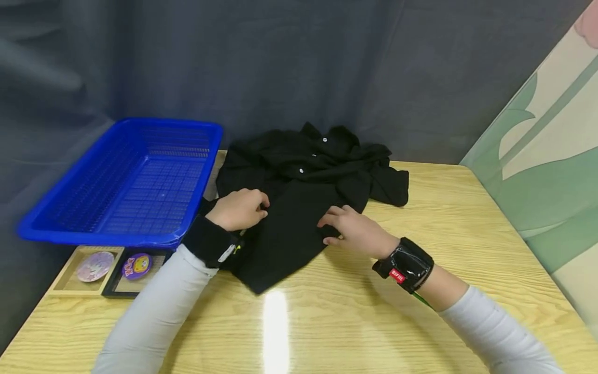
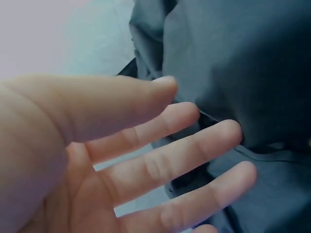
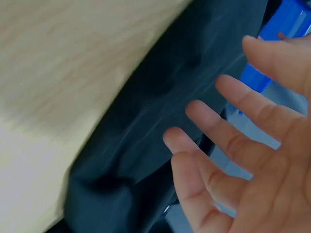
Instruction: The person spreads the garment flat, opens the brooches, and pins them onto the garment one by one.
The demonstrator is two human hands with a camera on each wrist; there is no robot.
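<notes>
Black shirt (image 1: 303,197) half-folded right of the blue basket (image 1: 135,182), not yet inside. Left hand (image 1: 240,209) and right hand (image 1: 355,231) rest on it, fingers relaxed, gripping nothing.

Both hands (image 1: 240,209) (image 1: 355,231) low, fingers (image 2: 194,155) relaxed.

Head looks down; wrists close on shirt (image 1: 303,197).

Overhead glare streaks the table (image 1: 275,322); both wrist views are blurred.
</notes>
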